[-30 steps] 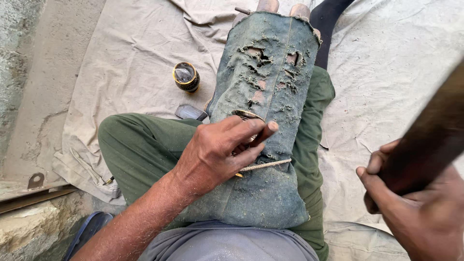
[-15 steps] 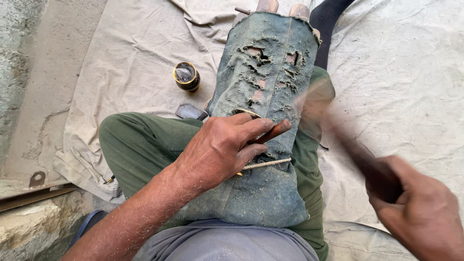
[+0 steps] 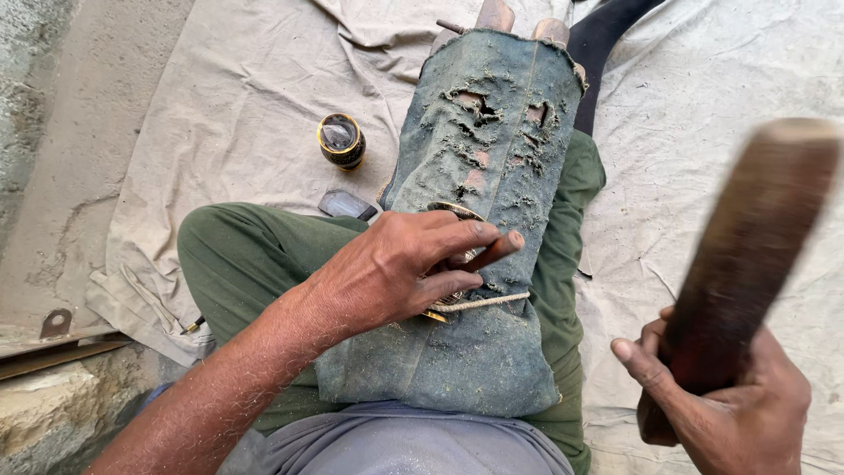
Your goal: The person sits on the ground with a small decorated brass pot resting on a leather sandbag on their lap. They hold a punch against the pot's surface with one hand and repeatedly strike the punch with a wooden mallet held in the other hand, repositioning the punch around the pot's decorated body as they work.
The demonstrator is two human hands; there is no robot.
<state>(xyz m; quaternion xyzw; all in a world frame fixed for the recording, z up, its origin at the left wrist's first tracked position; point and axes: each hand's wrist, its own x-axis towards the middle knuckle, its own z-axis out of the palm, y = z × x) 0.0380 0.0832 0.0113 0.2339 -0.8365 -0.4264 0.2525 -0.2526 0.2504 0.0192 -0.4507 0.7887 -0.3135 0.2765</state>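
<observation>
The right hand [image 3: 730, 400] is nearest the camera at lower right, fingers wrapped tight around the lower end of a dark wooden mallet [image 3: 747, 255], which stands raised and blurred. The left hand [image 3: 387, 268] rests on a worn, torn denim pad [image 3: 479, 352] draped over the lap. Its fingers are closed on a thin brown tool [image 3: 488, 253], held between fingertips and thumb and pointing right across the pad. Under that hand lies a small brass-coloured piece [image 3: 437, 314], mostly covered, so its shape cannot be told, and a pale thin stick [image 3: 492, 303] lies just below the fingers. The pad covers green trousers [image 3: 237, 255] of the seated person. Just beyond the left knee, a grey flat object [image 3: 347, 204] lies on a beige cloth [image 3: 220, 114]. Farther out on the cloth stands a small round tin [image 3: 341, 141] with a gold rim. Two wooden ends [image 3: 495, 16] protrude at the pad's far edge.
</observation>
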